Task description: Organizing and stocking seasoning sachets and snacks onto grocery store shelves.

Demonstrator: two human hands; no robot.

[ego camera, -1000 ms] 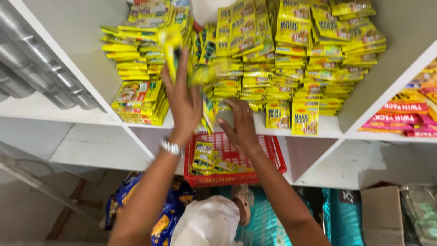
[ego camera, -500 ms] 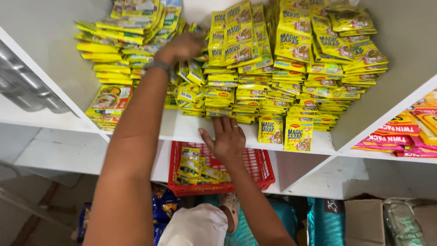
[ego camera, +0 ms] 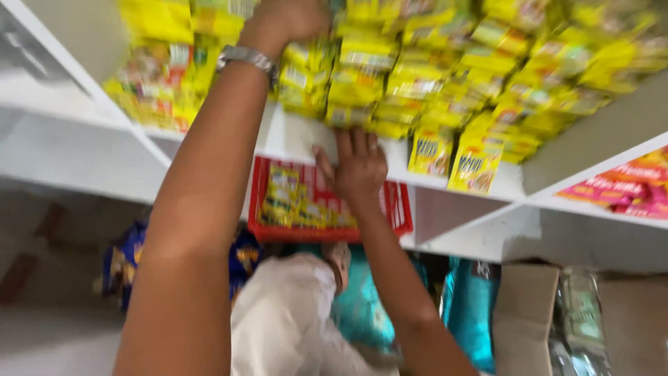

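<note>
left hand [ego camera: 292, 17] raised among stacked yellow packets [ego camera: 417, 76], grip unclear in blur | right hand [ego camera: 355, 167] open, flat on white shelf [ego camera: 292, 143] edge | red basket [ego camera: 327, 205] with packets below shelf

One head-worn camera looks up and forward, close to a white shelf [ego camera: 292, 143]. Both raised arms fill the foreground (blurred throughout).
</note>
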